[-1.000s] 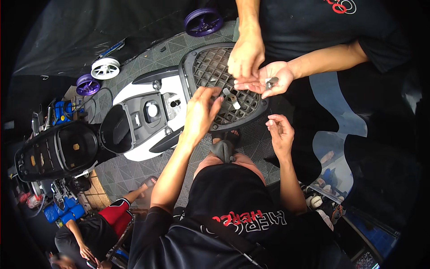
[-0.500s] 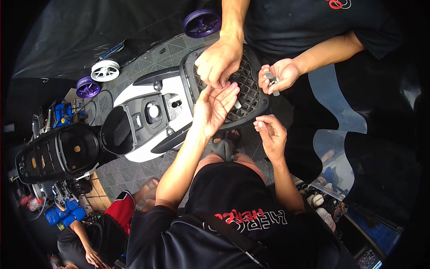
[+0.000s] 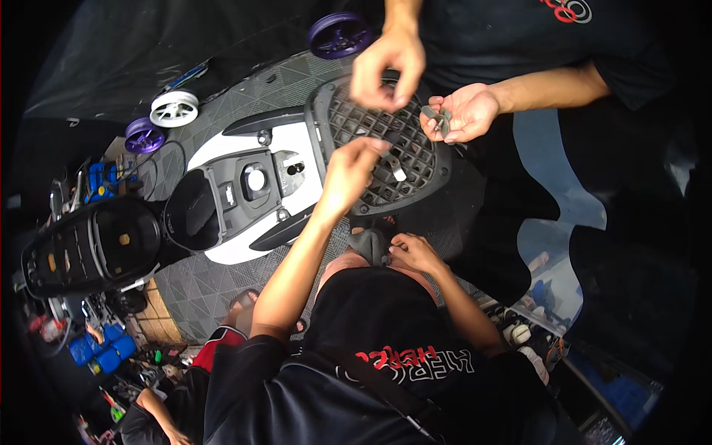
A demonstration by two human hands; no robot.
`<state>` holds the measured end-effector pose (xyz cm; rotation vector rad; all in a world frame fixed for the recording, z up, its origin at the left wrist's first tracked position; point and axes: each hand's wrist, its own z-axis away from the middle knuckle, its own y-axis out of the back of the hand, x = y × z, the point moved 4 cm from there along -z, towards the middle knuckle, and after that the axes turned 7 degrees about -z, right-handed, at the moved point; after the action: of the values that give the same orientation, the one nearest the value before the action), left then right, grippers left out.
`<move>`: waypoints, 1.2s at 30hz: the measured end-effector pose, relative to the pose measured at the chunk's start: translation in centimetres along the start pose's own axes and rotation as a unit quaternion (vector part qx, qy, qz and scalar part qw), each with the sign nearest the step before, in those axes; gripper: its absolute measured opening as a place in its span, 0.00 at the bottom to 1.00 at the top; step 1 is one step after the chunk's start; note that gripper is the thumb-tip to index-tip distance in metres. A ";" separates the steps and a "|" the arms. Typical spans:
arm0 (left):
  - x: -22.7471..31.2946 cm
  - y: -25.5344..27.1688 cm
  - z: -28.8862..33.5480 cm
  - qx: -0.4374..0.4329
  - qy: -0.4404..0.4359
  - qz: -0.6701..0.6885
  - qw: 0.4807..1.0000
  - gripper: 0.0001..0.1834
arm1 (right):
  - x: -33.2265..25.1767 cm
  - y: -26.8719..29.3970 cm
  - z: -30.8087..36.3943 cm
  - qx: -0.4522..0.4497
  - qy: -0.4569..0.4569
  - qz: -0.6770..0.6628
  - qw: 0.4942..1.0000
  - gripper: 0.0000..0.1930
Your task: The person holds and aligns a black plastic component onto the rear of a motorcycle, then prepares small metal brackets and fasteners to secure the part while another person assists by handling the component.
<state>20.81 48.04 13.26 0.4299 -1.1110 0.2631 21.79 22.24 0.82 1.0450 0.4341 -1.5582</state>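
Observation:
Over the dark grid-patterned rack of a white and black scooter body, my left hand has its fingers curled together. Whatever may be between them is too small to make out. A small flat silver metal piece lies on the grid beside those fingertips. My right hand is low, next to a grey cloth at my lap, its fingers loosely bent and apart. Across the rack, another person's open palm carries several flat metal pieces. That person's other hand hovers above the rack, blurred.
Purple wheels and a white wheel stand at the far left on grey floor tiles. A black scooter seat base lies left. Another person's arm shows at lower left, near blue containers.
My left hand has turned from an open palm to curled fingers. My right hand has dropped toward my lap. The other person's hand has lifted away from my left palm.

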 end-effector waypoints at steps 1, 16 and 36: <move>1.7 0.2 0.3 0.104 -0.187 -0.159 0.964 0.19 | 2.0 -1.1 -1.2 -0.003 -0.037 0.032 0.999 0.22; 2.6 0.3 -0.2 0.064 -0.201 -0.279 0.937 0.12 | 11.0 -9.6 -4.6 -0.147 -0.144 0.087 0.975 0.19; -1.9 21.0 13.3 -0.003 -0.292 0.494 0.819 0.14 | -27.7 5.5 3.0 -0.271 0.238 0.009 0.933 0.11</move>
<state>0.64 60.57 20.70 -0.1453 -1.8880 1.0975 24.41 34.88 26.11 0.9678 1.1152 -1.0550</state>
